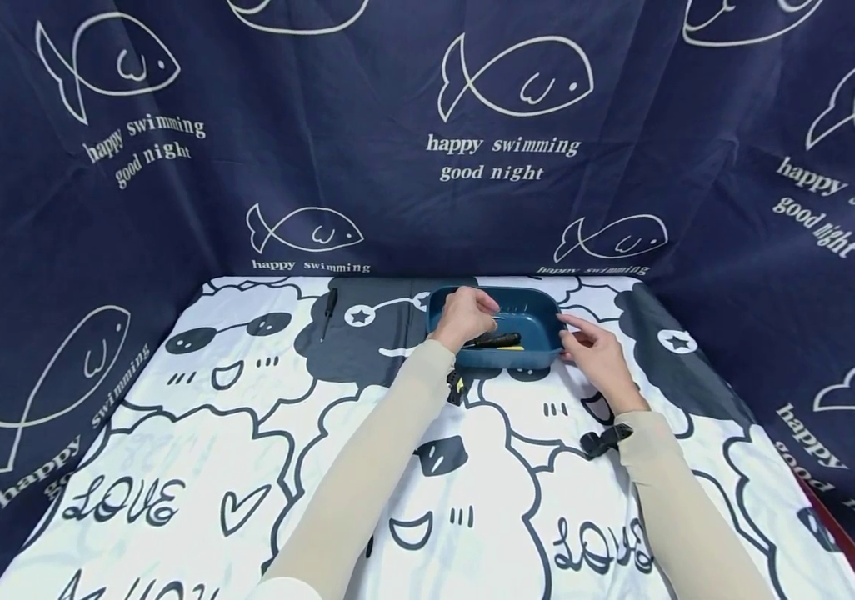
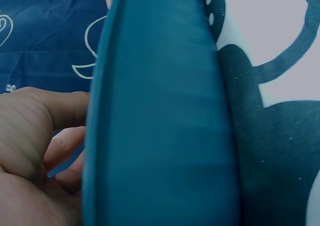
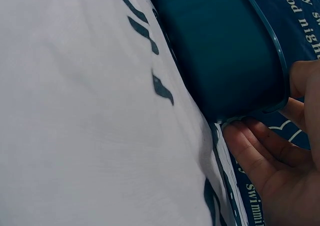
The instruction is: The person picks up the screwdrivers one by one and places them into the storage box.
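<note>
A dark blue plastic bin (image 1: 540, 358) sits toward the back of the cloth-covered table. In it lies a black-handled tool (image 1: 498, 340), partly hidden by the left hand, with a yellow piece (image 1: 512, 347) beside it. My left hand (image 1: 465, 317) reaches over the near left rim, its fingers loosely bent inside the bin. In the left wrist view nothing shows between the left thumb and fingers (image 2: 65, 146) behind the bin wall (image 2: 160, 116). My right hand (image 1: 596, 354) holds the bin's right end. The right wrist view shows its fingertips (image 3: 237, 131) at the lower corner and another digit near the rim.
A black-handled screwdriver (image 1: 330, 304) lies on the cloth (image 1: 195, 417) left of the bin. Dark blue curtains (image 1: 397, 125) with fish drawings hang behind and at both sides. A red edge (image 1: 840, 533) shows at the table's right side.
</note>
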Demonstrator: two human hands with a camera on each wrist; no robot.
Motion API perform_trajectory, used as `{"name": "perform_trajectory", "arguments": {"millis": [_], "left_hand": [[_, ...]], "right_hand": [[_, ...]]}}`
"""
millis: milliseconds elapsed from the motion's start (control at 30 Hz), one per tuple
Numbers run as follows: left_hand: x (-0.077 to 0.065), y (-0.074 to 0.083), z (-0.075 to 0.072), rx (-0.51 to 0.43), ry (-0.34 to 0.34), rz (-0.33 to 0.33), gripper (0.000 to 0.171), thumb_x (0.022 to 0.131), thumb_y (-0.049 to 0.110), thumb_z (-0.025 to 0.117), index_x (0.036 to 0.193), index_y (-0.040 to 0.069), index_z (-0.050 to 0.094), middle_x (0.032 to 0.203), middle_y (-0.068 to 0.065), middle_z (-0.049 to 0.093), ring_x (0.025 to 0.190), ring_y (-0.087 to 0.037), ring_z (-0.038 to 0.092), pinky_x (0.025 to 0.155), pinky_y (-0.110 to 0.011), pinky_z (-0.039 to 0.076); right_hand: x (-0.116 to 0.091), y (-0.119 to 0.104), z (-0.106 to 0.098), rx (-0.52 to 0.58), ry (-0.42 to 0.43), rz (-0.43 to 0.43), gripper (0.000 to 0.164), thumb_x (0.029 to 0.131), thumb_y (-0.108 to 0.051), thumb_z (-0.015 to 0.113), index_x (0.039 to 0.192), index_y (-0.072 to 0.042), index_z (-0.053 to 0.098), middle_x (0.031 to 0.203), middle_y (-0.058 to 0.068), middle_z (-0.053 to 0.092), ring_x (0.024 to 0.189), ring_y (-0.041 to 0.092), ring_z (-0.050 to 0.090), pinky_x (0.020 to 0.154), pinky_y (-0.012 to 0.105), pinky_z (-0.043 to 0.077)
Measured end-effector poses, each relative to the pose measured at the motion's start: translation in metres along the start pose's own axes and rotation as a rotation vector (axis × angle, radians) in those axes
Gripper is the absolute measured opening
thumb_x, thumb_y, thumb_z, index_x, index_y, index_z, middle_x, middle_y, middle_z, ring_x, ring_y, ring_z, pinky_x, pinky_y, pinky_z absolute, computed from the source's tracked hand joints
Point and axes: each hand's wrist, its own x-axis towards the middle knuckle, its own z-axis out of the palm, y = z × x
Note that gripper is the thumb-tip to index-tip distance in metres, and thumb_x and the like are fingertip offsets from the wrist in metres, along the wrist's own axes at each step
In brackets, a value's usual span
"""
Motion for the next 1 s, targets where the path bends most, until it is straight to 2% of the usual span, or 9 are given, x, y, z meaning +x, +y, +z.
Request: {"name": "perform_trajectory", "arguments": {"millis": [267,467,667,800,1000], "left_hand": [[-0.005,0.009,-0.016,-0.047,0.004,0.021,0.023,0.084,0.006,0.084,0.106,0.014,0.08,0.098,0.001,0.075,0.092,-0.017,0.068,0.079,-0.033,0.058],[-0.006,0.012,-0.035,-0.076,0.04,0.079,0.022,0.086,0.007,0.083,0.106,0.016,0.08,0.105,-0.004,0.077,0.092,-0.017,0.07,0.079,-0.031,0.058],[-0.01,0.012,-0.061,-0.07,0.074,0.085,0.021,0.089,0.01,0.081,0.109,0.017,0.079,0.107,-0.002,0.077,0.096,-0.017,0.07,0.081,-0.031,0.059],[-0.013,0.01,-0.082,-0.065,0.129,0.101,0.021,0.088,0.011,0.081,0.108,0.016,0.079,0.108,-0.004,0.078,0.097,-0.018,0.071,0.087,-0.034,0.058],[-0.015,-0.003,-0.11,-0.069,0.21,0.107,0.021,0.088,0.011,0.082,0.109,0.013,0.079,0.107,-0.006,0.079,0.096,-0.019,0.073,0.087,-0.036,0.059]], "right_hand": [[-0.001,0.0,0.001,0.015,0.003,-0.01,0.046,0.104,-0.036,0.06,0.147,-0.02,0.06,0.118,0.021,0.072,0.079,0.004,0.071,0.074,0.018,0.059],[0.0,0.001,0.001,0.011,0.007,-0.021,0.046,0.104,-0.037,0.06,0.147,-0.02,0.06,0.118,0.021,0.072,0.081,0.01,0.073,0.073,0.017,0.058],[0.002,0.002,0.0,0.009,-0.004,-0.022,0.046,0.104,-0.037,0.06,0.148,-0.021,0.06,0.118,0.022,0.072,0.087,0.02,0.075,0.073,0.014,0.056],[0.002,0.001,0.0,0.003,-0.005,-0.017,0.047,0.104,-0.039,0.06,0.148,-0.023,0.06,0.119,0.021,0.072,0.088,0.022,0.076,0.072,0.013,0.055],[0.001,0.002,0.0,-0.004,-0.007,-0.014,0.047,0.104,-0.04,0.06,0.148,-0.023,0.059,0.12,0.021,0.072,0.089,0.022,0.076,0.073,0.013,0.055]]}}
